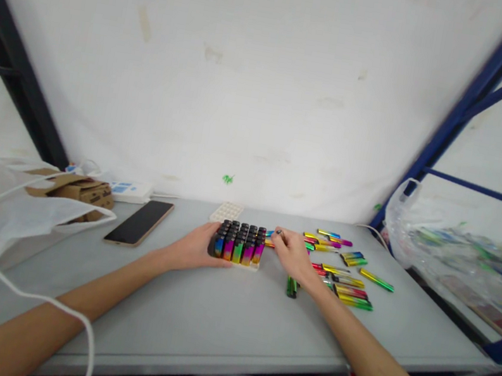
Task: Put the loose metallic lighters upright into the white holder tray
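Note:
A white tray (251, 266) stands on the grey table, packed with upright lighters (238, 250) in rows, with black tops and shiny rainbow-coloured bodies. My left hand (198, 247) is closed around the left side of this block, fingers partly hidden behind it. Just right of the tray, my right hand (289, 252) pinches a lighter (279, 233); only its dark end shows and the fingers cover most of it. Several loose metallic lighters (350, 283) lie flat to the right of that hand. A dark green one (292, 287) lies below its wrist.
Behind the block lies a pale tray with cells (226, 212). A phone (140, 223), a cardboard box (86, 194) and a white plastic bag (33, 222) are at the left. A white cable (39, 300) crosses my left forearm. Blue shelf posts (465, 115) and a filled clear bag (462, 249) stand right.

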`<action>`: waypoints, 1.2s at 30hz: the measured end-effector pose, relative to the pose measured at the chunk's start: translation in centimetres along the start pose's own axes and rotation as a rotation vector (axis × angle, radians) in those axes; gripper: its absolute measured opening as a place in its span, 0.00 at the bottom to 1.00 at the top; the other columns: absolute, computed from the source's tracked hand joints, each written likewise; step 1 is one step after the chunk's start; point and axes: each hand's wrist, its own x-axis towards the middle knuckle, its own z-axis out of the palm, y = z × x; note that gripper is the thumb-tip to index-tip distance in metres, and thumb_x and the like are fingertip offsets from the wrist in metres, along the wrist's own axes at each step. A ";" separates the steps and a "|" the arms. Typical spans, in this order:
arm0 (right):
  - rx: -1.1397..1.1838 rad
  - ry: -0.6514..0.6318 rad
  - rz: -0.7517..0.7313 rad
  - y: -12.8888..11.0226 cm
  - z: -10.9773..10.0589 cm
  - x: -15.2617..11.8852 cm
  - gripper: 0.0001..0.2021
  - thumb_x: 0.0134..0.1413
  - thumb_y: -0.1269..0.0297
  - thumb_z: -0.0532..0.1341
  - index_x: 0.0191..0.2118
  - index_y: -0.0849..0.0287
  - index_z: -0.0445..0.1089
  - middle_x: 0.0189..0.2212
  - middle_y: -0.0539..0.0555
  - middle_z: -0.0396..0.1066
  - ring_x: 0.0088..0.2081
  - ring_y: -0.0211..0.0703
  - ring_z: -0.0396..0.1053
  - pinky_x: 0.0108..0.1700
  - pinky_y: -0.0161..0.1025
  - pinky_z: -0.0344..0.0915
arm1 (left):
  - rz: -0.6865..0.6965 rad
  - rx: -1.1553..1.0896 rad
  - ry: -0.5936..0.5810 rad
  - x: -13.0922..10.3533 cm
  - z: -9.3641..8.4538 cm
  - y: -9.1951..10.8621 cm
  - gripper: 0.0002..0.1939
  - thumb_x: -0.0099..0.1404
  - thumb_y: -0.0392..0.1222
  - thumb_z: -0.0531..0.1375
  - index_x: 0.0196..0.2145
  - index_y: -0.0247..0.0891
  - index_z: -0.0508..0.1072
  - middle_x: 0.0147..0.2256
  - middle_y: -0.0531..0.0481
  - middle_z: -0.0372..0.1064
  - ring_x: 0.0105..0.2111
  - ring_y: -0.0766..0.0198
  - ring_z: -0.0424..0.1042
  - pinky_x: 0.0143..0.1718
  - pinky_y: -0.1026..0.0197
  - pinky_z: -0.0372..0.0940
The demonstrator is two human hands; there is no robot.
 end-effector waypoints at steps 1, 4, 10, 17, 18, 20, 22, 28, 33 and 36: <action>-0.003 -0.012 -0.006 0.0 -0.1 0.0 0.19 0.62 0.54 0.51 0.22 0.54 0.54 0.18 0.46 0.56 0.23 0.37 0.54 0.28 0.37 0.45 | 0.002 0.002 0.000 0.0 0.0 0.0 0.43 0.53 0.65 0.72 0.58 0.37 0.71 0.54 0.40 0.76 0.53 0.41 0.75 0.58 0.46 0.69; -0.037 -0.070 -0.033 -0.4 -0.4 -0.1 0.22 0.68 0.49 0.52 0.24 0.55 0.57 0.18 0.45 0.57 0.23 0.37 0.55 0.29 0.36 0.47 | 0.016 0.010 0.003 0.0 0.1 -0.2 0.43 0.53 0.65 0.72 0.58 0.36 0.71 0.54 0.39 0.76 0.53 0.41 0.75 0.58 0.47 0.69; -0.025 -0.115 -0.149 -1.6 -1.6 -0.6 0.20 0.76 0.50 0.48 0.40 0.57 0.68 0.30 0.49 0.69 0.27 0.39 0.65 0.33 0.36 0.60 | 0.033 0.000 0.001 0.0 0.2 -0.3 0.43 0.54 0.63 0.72 0.60 0.37 0.69 0.55 0.39 0.75 0.55 0.42 0.74 0.60 0.47 0.67; -0.168 -0.165 -0.314 -2.3 -2.7 -0.8 0.19 0.74 0.50 0.54 0.37 0.57 0.72 0.25 0.48 0.67 0.27 0.40 0.65 0.34 0.37 0.60 | 0.045 -0.017 0.013 0.0 0.4 -0.5 0.44 0.54 0.65 0.72 0.60 0.38 0.69 0.55 0.40 0.75 0.55 0.43 0.74 0.59 0.47 0.68; -0.158 -0.198 -0.302 -2.2 -2.7 -0.8 0.17 0.73 0.50 0.55 0.40 0.57 0.73 0.23 0.47 0.67 0.25 0.39 0.64 0.33 0.36 0.59 | 0.045 -0.022 0.014 0.0 0.4 -0.5 0.43 0.53 0.65 0.72 0.59 0.38 0.70 0.55 0.40 0.75 0.54 0.43 0.74 0.59 0.47 0.68; -0.150 -0.242 -0.287 -1.9 -2.7 -0.9 0.14 0.72 0.52 0.58 0.43 0.57 0.73 0.22 0.46 0.69 0.24 0.38 0.66 0.33 0.35 0.59 | 0.045 -0.035 0.015 0.0 0.3 -0.4 0.43 0.53 0.64 0.73 0.59 0.38 0.70 0.55 0.41 0.75 0.54 0.43 0.74 0.58 0.47 0.68; -0.163 -0.274 -0.289 -1.5 -2.4 -0.9 0.12 0.71 0.53 0.60 0.45 0.57 0.72 0.25 0.47 0.73 0.26 0.39 0.70 0.35 0.35 0.61 | 0.043 -0.043 0.017 0.0 0.3 -0.3 0.43 0.53 0.64 0.73 0.59 0.38 0.70 0.55 0.41 0.75 0.54 0.43 0.74 0.58 0.47 0.68; -0.104 -0.398 -0.233 -1.2 -1.6 -1.0 0.12 0.69 0.56 0.61 0.51 0.56 0.67 0.26 0.47 0.75 0.28 0.42 0.72 0.33 0.35 0.62 | 0.031 -0.039 0.005 -0.1 0.1 -0.1 0.43 0.53 0.65 0.73 0.58 0.38 0.70 0.54 0.39 0.75 0.54 0.42 0.74 0.58 0.46 0.69; -0.086 -0.299 -0.194 -1.5 -2.2 -1.0 0.17 0.71 0.51 0.57 0.55 0.56 0.67 0.26 0.46 0.74 0.27 0.40 0.69 0.34 0.36 0.61 | 0.018 -0.039 0.010 0.0 0.1 0.0 0.42 0.52 0.64 0.73 0.57 0.38 0.71 0.54 0.40 0.75 0.54 0.42 0.74 0.57 0.46 0.69; -0.109 -0.184 -0.157 -0.9 -2.7 0.1 0.17 0.73 0.50 0.53 0.51 0.57 0.70 0.22 0.45 0.70 0.24 0.39 0.65 0.31 0.35 0.58 | 0.008 -0.026 0.004 0.1 0.1 0.1 0.41 0.52 0.64 0.73 0.57 0.38 0.71 0.54 0.41 0.76 0.53 0.42 0.75 0.57 0.47 0.69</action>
